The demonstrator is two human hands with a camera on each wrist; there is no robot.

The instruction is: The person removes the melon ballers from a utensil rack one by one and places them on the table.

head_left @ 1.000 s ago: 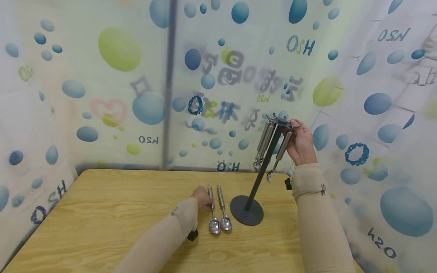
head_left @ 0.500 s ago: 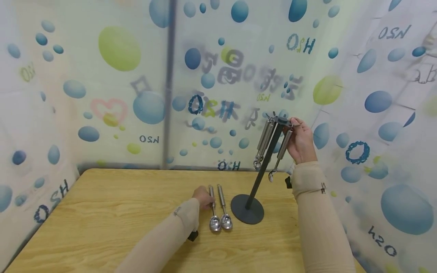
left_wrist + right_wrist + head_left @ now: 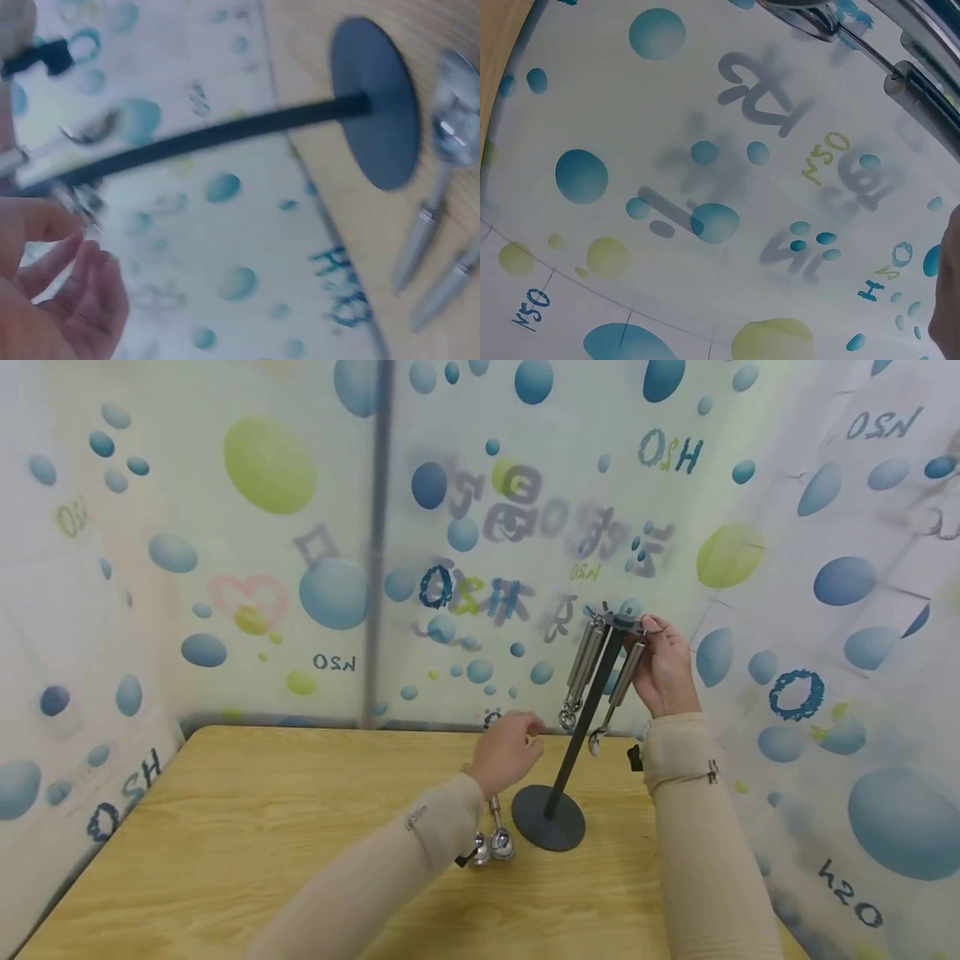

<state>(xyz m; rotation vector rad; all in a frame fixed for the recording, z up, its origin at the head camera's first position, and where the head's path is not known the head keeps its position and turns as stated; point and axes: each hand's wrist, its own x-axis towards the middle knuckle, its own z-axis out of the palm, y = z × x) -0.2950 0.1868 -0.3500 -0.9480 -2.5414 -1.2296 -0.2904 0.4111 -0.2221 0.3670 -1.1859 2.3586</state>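
My right hand is at the top of a dark grey utensil stand, its thumb and fingers pinching a hook at the rim. Beside that hand hangs a steel spoon. Several other steel-handled utensils hang on the stand's left side. My left hand is raised left of the pole, its loosely bent fingers holding nothing. Below it, two deep-bowled steel spoons lie on the table, their handles partly hidden by the hand. In the left wrist view both spoons' handles show beside the round base.
The wooden table reaches back to a curtain printed with blue and green bubbles. The stand's round base sits right of the lying spoons. The right wrist view mostly shows curtain, with a hanging spoon's bowl at its top.
My left hand has left the handle of the left spoon on the table and moved up and right, towards the stand. The right hand stays at the stand's top.
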